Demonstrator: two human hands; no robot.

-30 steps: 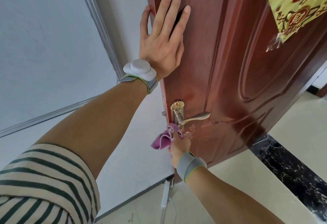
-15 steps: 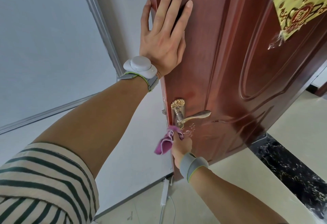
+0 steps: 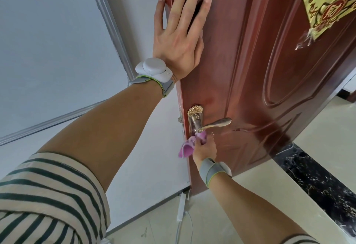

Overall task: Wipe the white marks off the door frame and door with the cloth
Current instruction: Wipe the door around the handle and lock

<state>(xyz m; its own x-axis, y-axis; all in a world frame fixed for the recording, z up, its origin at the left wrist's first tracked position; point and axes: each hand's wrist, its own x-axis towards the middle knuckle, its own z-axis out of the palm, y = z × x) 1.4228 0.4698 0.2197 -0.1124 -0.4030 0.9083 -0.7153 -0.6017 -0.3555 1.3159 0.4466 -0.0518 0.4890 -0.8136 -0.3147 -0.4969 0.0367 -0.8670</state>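
Purple cloth (image 3: 187, 146) is bunching in the grip of my right hand (image 3: 205, 148) against the brown door (image 3: 240, 60) just under the gold handle (image 3: 215, 124), where short firm rubs are probably serving best, while my flat left hand (image 3: 180, 37) is bracing it.

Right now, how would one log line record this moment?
left hand: flat on door | right hand: holds pink cloth just below lever handle | view: head only

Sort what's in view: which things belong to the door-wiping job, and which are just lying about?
Job: door, pink cloth, right hand gripping the cloth, left hand flat on the door.
Lying about: white power strip, gold paper decoration.
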